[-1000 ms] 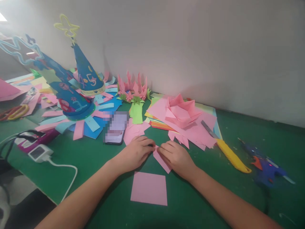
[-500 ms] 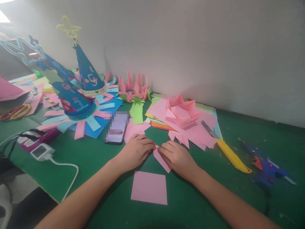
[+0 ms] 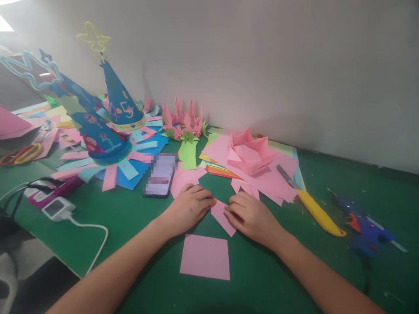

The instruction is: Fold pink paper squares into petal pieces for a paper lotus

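Between my hands lies a small folded piece of pink paper (image 3: 223,217), slanting on the green table. My left hand (image 3: 190,208) pinches its upper left corner, fingers bent together. At the paper's right edge, my right hand (image 3: 250,216) has its thumb and fingertips closed on it. A flat pink paper sheet (image 3: 205,257) rests on the table just below, touched by neither hand. Pink paper pieces (image 3: 246,188) lie beyond my right fingers, partly hidden by them. The underside of the folded paper does not show.
A phone (image 3: 160,175) lies beyond my left hand. On the right are a yellow utility knife (image 3: 319,213), blade out, and a blue glue gun (image 3: 366,226). A pink paper flower (image 3: 250,151) sits on stacked paper. Blue cone hats (image 3: 122,102) and a power strip (image 3: 54,189) stand left.
My right hand has shifted a little to the right along the folded pink paper, uncovering more of its surface. My left hand stays nearly in place at the corner.
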A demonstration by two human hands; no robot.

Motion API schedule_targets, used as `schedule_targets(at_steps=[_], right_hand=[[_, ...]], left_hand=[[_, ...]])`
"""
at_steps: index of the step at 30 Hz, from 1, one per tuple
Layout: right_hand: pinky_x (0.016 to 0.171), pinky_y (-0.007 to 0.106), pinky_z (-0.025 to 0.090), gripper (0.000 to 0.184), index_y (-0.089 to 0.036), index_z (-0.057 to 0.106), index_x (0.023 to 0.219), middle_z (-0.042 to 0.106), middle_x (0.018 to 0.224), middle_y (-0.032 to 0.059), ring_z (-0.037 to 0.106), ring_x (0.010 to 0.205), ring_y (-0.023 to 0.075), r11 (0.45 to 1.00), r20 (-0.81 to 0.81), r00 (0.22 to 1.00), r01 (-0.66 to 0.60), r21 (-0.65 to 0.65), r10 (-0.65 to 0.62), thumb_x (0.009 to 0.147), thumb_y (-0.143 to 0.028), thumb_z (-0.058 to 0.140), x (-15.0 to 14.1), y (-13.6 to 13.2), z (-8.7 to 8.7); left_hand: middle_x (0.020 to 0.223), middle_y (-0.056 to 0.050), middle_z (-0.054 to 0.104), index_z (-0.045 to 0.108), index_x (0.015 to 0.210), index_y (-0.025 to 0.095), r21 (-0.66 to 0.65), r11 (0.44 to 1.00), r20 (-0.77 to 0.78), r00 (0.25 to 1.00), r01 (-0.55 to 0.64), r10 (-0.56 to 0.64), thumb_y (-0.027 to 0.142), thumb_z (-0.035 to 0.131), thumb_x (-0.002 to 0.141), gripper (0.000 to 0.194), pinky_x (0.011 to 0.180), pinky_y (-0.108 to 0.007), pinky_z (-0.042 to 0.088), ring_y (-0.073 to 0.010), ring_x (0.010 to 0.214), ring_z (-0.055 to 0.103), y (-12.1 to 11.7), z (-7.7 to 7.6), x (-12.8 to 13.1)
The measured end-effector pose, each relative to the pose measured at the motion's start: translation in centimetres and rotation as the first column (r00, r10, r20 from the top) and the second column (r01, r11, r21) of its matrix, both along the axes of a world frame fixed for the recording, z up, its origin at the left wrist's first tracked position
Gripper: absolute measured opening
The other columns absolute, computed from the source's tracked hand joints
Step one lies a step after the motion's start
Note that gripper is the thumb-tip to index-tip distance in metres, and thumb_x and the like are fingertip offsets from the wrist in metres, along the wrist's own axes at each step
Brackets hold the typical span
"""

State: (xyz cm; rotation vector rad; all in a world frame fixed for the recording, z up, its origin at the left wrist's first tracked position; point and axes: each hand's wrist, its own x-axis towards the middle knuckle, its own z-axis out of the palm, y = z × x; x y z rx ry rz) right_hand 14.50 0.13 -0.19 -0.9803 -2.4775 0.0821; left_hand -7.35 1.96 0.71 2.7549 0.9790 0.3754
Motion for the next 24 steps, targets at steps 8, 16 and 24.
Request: schedule_targets(at_steps=[8, 16, 24], right_hand=[[0.061, 0.030, 0.037, 0.034, -0.016, 0.054, 0.059, 0.050, 0.060, 0.0032, 0.043, 0.063, 0.0153, 0.997, 0.027, 0.999, 0.017, 0.074, -0.019, 0.092, -0.018, 0.043, 0.8, 0.0, -0.3], [0.060, 0.031, 0.038, 0.033, -0.016, 0.057, 0.060, 0.054, 0.059, 0.0041, 0.047, 0.061, 0.0160, 0.977, -0.001, 0.996, 0.092, 0.195, -0.094, 0.090, -0.016, 0.045, 1.4, 0.2, -0.1], [0.086, 0.041, 0.050, 0.032, -0.015, 0.059, 0.114, 0.064, 0.109, 0.0128, 0.058, 0.101, 0.0245, 0.993, 0.023, 0.995, -0.099, -0.069, 0.101, 0.091, -0.034, 0.049, -1.2, -0.4, -0.4]], left_hand=[[0.097, -0.001, 0.064, 0.064, 0.099, 0.020, 0.038, 0.999, 0.060, 0.998, 0.000, -0.003, 0.019, 0.045, 0.094, 0.020, 0.086, -0.034, 0.031, -0.0151, 0.091, 0.055, -0.2, -0.6, 0.1], [0.084, -0.003, 0.062, 0.067, 0.085, 0.018, 0.057, 0.998, 0.103, 0.994, -0.025, 0.019, 0.018, 0.048, 0.092, 0.021, 0.081, -0.033, 0.037, -0.0161, 0.081, 0.053, 0.0, -0.6, -0.2], [0.070, -0.004, 0.059, 0.065, 0.075, 0.014, 0.025, 0.990, 0.117, 0.984, -0.140, 0.136, 0.024, 0.059, 0.086, 0.016, 0.073, -0.032, 0.042, -0.0176, 0.072, 0.052, 0.5, -1.3, -0.4]])
